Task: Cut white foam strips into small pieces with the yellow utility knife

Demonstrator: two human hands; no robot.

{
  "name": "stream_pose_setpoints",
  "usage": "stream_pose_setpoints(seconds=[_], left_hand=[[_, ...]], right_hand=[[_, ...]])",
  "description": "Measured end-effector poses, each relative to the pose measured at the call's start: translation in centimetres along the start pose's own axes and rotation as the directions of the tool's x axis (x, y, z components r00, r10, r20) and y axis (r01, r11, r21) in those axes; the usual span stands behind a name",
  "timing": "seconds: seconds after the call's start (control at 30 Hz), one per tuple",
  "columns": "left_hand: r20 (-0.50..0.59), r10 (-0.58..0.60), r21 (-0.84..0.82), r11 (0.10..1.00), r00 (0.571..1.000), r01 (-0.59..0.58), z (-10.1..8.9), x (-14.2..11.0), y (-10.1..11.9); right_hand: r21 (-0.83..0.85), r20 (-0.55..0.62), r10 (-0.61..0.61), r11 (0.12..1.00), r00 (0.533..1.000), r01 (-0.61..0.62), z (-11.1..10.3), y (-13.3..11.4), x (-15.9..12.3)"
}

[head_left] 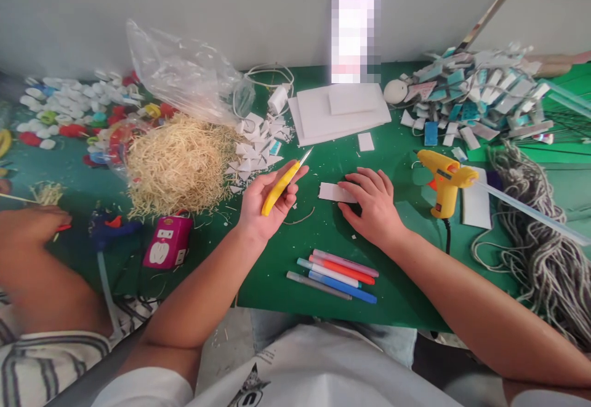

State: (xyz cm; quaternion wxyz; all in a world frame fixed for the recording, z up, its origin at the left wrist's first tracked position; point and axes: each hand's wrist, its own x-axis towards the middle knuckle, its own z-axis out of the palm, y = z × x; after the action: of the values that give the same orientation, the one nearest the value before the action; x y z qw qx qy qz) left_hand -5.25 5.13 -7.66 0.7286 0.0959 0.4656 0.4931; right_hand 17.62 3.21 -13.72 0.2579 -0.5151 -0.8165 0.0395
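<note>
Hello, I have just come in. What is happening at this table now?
The left hand holds a yellow cutter, its blade pointing up and away. The right hand rests on a small white strip on the green table. Several markers lie nearby. At far left, another person's hand is near some straw.

You had five capped markers (342,287), two glue guns (446,176), one yellow-handled cutter (279,190) and one card strip (333,192) under your fingers. Around them you had one pink socket box (167,242), one large straw heap (180,164) and one yarn bundle (540,241). The foam scraps (261,148) were too jumbled to count.
</note>
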Motion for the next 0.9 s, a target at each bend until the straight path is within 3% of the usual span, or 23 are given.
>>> stream_pose_setpoints(seconds=[0.23,0.47,0.57,0.63,0.7,0.77,0.83,0.9], left_hand=[[0.133,0.054,0.135,0.988,0.990,-0.072,-0.5,0.3,-0.2],[0.077,0.179,0.225,0.955,0.981,-0.192,-0.9,0.6,-0.3],[0.054,0.314,0.264,0.911,0.948,-0.317,-1.2,0.7,-0.3],[0.027,0.512,0.292,0.817,0.858,-0.497,-1.5,0.7,-0.3],[0.037,0.740,0.332,0.625,0.672,-0.706,-1.8,0.7,-0.2],[0.070,0.866,0.361,0.441,0.496,-0.822,-2.1,0.7,0.0],[0.072,0.915,0.373,0.345,0.398,-0.861,-2.2,0.6,0.3],[0.029,0.937,0.380,0.312,0.348,-0.871,-2.2,0.4,0.6]], right_hand=[[-0.003,0.006,0.006,1.000,1.000,-0.006,0.0,0.0,0.0],[0.042,0.045,0.039,0.998,0.998,-0.041,0.1,0.1,-0.1],[0.037,0.047,0.041,0.998,0.998,-0.043,0.1,0.1,-0.1],[0.025,0.039,0.030,0.999,0.999,-0.031,0.1,0.0,-0.1],[0.018,0.036,0.018,1.000,0.999,-0.019,0.0,0.0,0.0],[0.021,0.044,0.018,1.000,0.999,-0.019,-0.1,0.0,0.0],[0.029,0.058,0.020,0.999,0.998,-0.021,-0.1,0.0,0.0],[0.034,0.055,0.017,0.999,0.998,-0.019,0.0,0.1,0.0]])
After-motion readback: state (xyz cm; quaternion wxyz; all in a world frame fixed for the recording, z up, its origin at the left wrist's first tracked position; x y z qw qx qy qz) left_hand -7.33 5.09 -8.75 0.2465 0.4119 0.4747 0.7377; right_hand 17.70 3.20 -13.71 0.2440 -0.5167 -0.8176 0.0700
